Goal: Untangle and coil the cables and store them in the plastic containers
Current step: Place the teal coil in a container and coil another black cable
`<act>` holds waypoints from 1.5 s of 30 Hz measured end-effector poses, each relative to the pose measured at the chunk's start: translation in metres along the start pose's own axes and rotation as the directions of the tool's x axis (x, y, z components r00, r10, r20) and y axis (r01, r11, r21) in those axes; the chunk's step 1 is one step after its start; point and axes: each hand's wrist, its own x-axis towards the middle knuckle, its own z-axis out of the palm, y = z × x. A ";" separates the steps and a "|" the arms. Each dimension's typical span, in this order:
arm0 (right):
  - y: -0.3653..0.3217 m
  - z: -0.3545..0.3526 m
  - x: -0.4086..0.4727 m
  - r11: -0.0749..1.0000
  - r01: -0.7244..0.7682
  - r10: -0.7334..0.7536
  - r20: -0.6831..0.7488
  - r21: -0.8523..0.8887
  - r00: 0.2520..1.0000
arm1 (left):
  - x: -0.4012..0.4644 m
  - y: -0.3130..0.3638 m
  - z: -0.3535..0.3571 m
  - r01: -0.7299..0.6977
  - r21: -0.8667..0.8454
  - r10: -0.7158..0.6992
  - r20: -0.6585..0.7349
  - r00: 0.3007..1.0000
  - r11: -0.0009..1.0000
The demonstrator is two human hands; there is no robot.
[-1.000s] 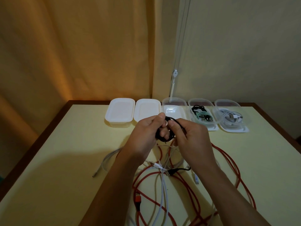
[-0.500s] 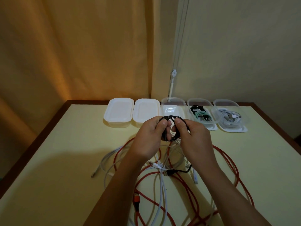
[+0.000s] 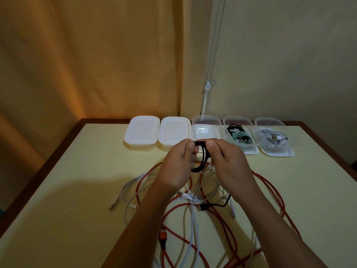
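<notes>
1. My left hand (image 3: 178, 163) and right hand (image 3: 227, 161) both pinched the coiled black cable (image 3: 201, 157).
2. The coil was held above the surface (image 3: 77, 190), just in front of the open empty container (image 3: 205, 128).

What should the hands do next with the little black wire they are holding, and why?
Probably carry the black coil forward and lay it in the open container just behind it. The left hand and right hand both pinch the coil, which already looks wound, and that container looks empty; the two open ones to its right already hold cables.
</notes>
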 end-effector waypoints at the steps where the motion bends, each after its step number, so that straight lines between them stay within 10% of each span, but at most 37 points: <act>1: 0.000 0.001 0.001 1.000 -0.024 0.023 -0.008 -0.009 1.000 | 0.001 -0.001 0.000 0.001 0.031 0.000 -0.033 0.999 1.000; 7: -0.001 0.001 0.002 0.983 -0.125 0.149 -0.180 0.137 0.972 | 0.004 -0.006 0.000 0.037 0.119 -0.023 -0.117 0.993 0.992; 16: -0.007 0.006 -0.004 0.994 -0.077 0.052 -0.267 -0.083 0.962 | -0.001 0.006 -0.003 0.142 -0.215 -0.139 0.031 0.990 0.966; 39: -0.022 0.005 -0.003 0.744 -0.469 0.327 0.354 0.475 0.876 | 0.001 -0.005 0.000 -0.121 0.205 0.156 -0.167 0.973 0.971; 45: -0.023 0.007 -0.004 0.927 -0.323 0.275 0.238 0.192 0.931 | 0.003 -0.008 0.001 -0.130 0.160 0.163 -0.216 0.963 0.979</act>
